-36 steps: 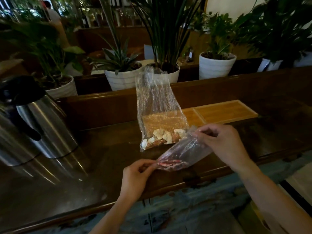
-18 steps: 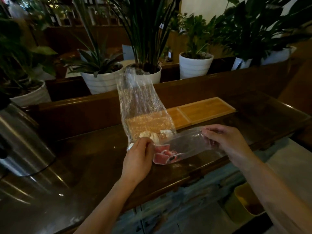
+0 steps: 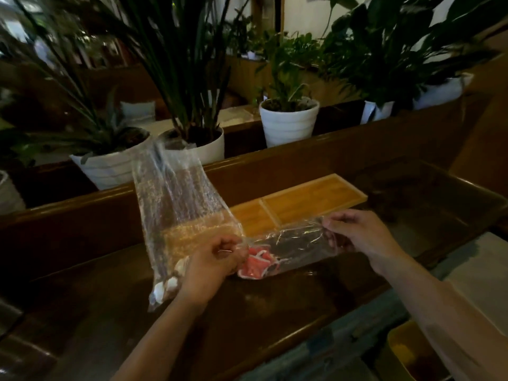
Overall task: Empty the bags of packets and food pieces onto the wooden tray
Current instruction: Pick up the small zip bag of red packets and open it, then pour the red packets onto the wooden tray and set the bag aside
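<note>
A small clear bag (image 3: 297, 247) with red packets (image 3: 257, 264) at its left end lies stretched across the dark counter. My left hand (image 3: 211, 268) pinches the packet end and my right hand (image 3: 360, 235) grips the open end on the right. Behind my left hand a taller clear bag (image 3: 178, 210) stands upright, with pale food pieces (image 3: 165, 288) at its bottom. The wooden tray (image 3: 308, 198), with two bare compartments, lies just beyond both bags.
White plant pots (image 3: 288, 122) line a ledge behind the raised wooden counter rail (image 3: 302, 155). A yellow bin (image 3: 409, 353) sits on the floor at the lower right, below the counter's front edge.
My left hand moved from the bag's lower tip up over its packet end, and the small bag now lies flatter and stretched toward the tray. The view has swung right; the steel flasks are gone.
</note>
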Demonstrator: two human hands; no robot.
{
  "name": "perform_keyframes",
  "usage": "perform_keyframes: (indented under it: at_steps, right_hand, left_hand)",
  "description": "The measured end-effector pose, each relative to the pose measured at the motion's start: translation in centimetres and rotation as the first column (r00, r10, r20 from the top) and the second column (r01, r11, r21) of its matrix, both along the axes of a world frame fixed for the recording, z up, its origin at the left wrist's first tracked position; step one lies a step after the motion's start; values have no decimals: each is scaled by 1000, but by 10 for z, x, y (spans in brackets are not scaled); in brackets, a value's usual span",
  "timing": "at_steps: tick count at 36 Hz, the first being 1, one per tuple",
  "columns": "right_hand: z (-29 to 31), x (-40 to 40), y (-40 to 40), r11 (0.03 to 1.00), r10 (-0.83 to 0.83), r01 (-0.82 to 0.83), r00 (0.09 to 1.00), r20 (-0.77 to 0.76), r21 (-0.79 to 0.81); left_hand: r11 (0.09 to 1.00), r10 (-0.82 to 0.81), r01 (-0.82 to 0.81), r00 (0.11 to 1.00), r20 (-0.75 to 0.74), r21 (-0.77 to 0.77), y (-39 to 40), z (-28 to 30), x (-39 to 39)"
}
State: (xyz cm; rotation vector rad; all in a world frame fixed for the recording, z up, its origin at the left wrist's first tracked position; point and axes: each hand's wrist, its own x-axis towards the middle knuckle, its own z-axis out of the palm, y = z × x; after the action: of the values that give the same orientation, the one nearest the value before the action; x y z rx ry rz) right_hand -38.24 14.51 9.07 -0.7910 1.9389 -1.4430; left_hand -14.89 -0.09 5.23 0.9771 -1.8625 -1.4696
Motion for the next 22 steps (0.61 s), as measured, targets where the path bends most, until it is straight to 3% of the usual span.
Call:
perform_keyframes:
  at_steps: [2, 5, 11, 22]
  right_hand:
    - [-4, -22, -6, 1000, 11, -12, 999, 34, 6]
    - [-8, -54, -14, 1000, 25, -25, 997, 79, -7]
    - [-7, -108, -35, 997, 79, -78, 995, 65, -31]
    - [-10, -191, -75, 985, 173, -171, 982, 76, -38]
  left_hand:
    - [1000, -7, 9, 998, 65, -19, -6, 1, -17]
    - [999, 6, -4, 999, 48, -46, -8, 3, -45]
    - [976, 147, -138, 988, 40, -170, -19, 13, -94]
    - [939, 243, -205, 964, 112, -275, -37, 28, -163]
